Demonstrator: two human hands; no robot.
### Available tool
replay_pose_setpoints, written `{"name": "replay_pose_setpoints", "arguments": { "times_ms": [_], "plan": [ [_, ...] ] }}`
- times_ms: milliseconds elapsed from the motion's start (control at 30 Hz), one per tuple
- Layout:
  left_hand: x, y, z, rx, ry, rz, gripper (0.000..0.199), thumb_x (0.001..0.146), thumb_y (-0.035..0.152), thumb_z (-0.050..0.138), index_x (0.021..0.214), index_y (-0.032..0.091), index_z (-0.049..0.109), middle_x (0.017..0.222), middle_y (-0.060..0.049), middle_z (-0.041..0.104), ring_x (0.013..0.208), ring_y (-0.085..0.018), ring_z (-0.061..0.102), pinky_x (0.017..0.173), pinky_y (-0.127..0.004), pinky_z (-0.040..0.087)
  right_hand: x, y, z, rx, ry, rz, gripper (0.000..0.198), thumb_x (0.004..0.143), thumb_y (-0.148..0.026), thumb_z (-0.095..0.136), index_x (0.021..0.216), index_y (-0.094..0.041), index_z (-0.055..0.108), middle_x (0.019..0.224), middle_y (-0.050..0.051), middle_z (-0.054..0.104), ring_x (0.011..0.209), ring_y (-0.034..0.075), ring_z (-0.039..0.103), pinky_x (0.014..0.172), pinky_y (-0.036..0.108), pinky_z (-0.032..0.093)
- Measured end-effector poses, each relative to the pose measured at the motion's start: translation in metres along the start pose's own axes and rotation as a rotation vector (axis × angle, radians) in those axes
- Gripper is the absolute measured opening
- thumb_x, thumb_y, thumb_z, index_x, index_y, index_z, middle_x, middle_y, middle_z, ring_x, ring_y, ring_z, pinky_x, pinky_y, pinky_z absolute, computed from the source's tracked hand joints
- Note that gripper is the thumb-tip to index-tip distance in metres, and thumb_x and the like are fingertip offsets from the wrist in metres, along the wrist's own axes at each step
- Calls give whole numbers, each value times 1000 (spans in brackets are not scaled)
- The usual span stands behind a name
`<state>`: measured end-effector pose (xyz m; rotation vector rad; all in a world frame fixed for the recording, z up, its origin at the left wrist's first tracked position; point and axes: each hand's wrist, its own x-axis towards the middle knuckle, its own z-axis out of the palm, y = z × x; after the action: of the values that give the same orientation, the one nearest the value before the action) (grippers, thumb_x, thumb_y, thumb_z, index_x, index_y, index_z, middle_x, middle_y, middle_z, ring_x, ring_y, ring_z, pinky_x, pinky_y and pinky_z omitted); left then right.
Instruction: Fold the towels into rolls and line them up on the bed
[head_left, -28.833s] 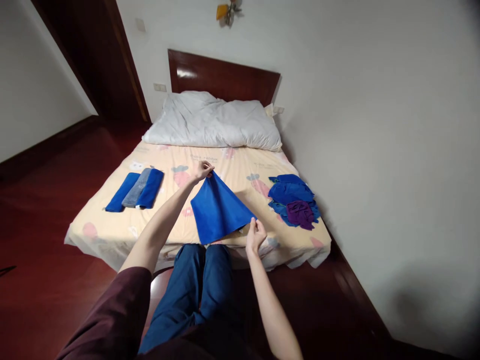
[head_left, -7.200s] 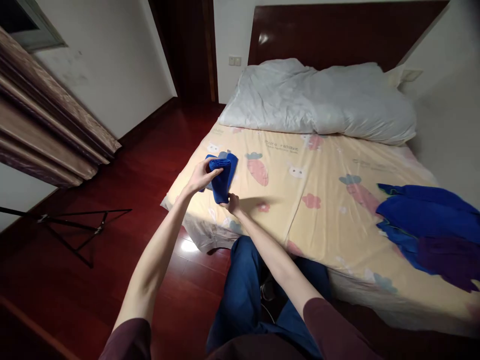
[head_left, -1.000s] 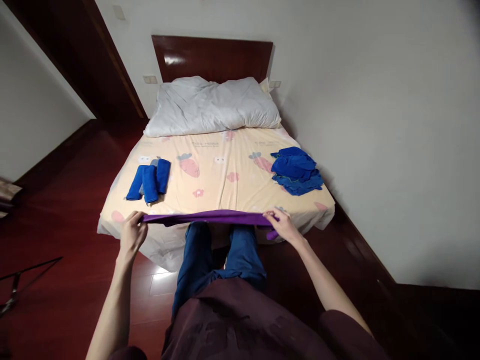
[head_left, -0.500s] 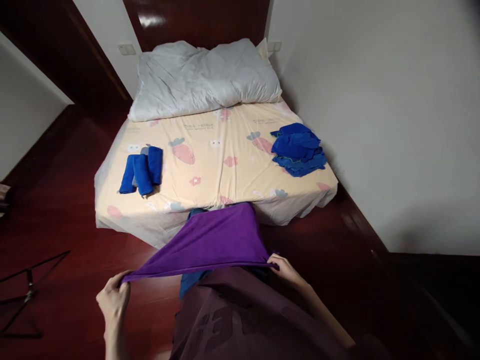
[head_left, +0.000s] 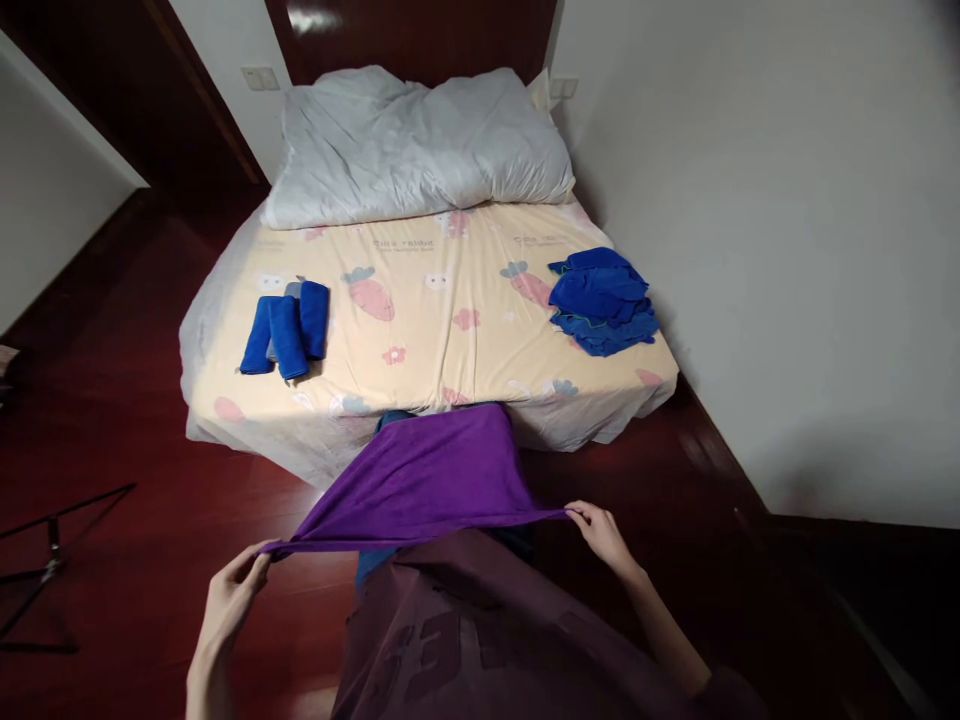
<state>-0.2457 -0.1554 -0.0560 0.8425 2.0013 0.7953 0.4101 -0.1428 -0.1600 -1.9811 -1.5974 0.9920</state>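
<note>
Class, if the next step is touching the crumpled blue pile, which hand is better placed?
Probably the right hand: same side as the blue pile and nearer it, though, like the left hand, gripping the purple cloth.

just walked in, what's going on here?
A person's left hand and right hand grip opposite ends of the near edge of a purple cloth, pulling it wide in front of the bed. On the bed, three bundled blue cloths and a mostly hidden gray one lie at left; a loose blue pile sits at right.
</note>
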Motion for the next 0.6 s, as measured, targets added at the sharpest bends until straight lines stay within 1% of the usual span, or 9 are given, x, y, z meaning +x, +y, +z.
{"name": "replay_pose_setpoints", "arguments": {
  "times_ms": [67,167,200,267,300,367,467,533,600],
  "plan": [
    [6,6,0,-54,26,17,58,59,66,80,93,19,75,66,1,61,58,-16,52,52,-27,42,16,-5,-12,7,51,11,38,92,-57,51,95,-25,73,93,9,80,75,29,75,77,41,58],
    [23,32,3,-63,45,148,53,67,64,76,90,17,72,57,3,55,52,-14,48,49,-25,39,52,-23,-33,20,182,12,48,91,-67,50,95,-23,67,71,7,75,54,24,70,64,36,57],
    [31,45,4,-54,46,206,49,71,63,74,88,17,70,57,3,56,51,-13,49,50,-25,40,67,-32,-42,27,229,-6,52,90,-71,50,94,-22,66,65,6,73,52,24,69,63,35,56],
    [49,75,6,-63,61,308,45,76,60,71,89,16,69,61,1,61,53,-14,54,53,-26,46,99,-55,-62,42,324,-57,60,86,-79,51,90,-21,65,60,5,70,53,24,70,60,33,56],
    [59,92,7,-76,81,344,45,77,59,70,90,16,69,62,0,64,55,-15,57,55,-27,49,115,-68,-74,48,370,-88,63,83,-82,53,88,-21,65,61,6,71,54,25,71,60,33,56],
    [80,128,7,-129,165,397,49,77,58,72,96,12,70,66,-1,67,59,-17,62,60,-29,55,144,-96,-100,52,452,-163,66,79,-85,56,85,-20,65,63,9,72,57,26,73,60,34,57],
    [107,178,6,-238,254,538,57,78,57,74,104,6,69,76,-1,68,60,-14,63,67,-32,61,175,-136,-142,21,551,-300,60,83,-78,59,85,-19,68,70,13,75,64,27,75,63,34,59],
    [119,205,2,-313,292,624,60,81,57,74,107,3,67,82,-2,68,61,-12,63,72,-34,64,187,-158,-169,-17,584,-413,49,88,-67,61,89,-19,71,81,13,78,72,27,77,67,34,60],
    [125,225,-2,-362,321,663,63,84,57,72,113,1,66,87,-3,68,62,-10,64,76,-36,65,192,-173,-191,-78,577,-533,36,93,-52,59,96,-20,73,97,13,79,85,26,77,76,35,62]
  ]
}}
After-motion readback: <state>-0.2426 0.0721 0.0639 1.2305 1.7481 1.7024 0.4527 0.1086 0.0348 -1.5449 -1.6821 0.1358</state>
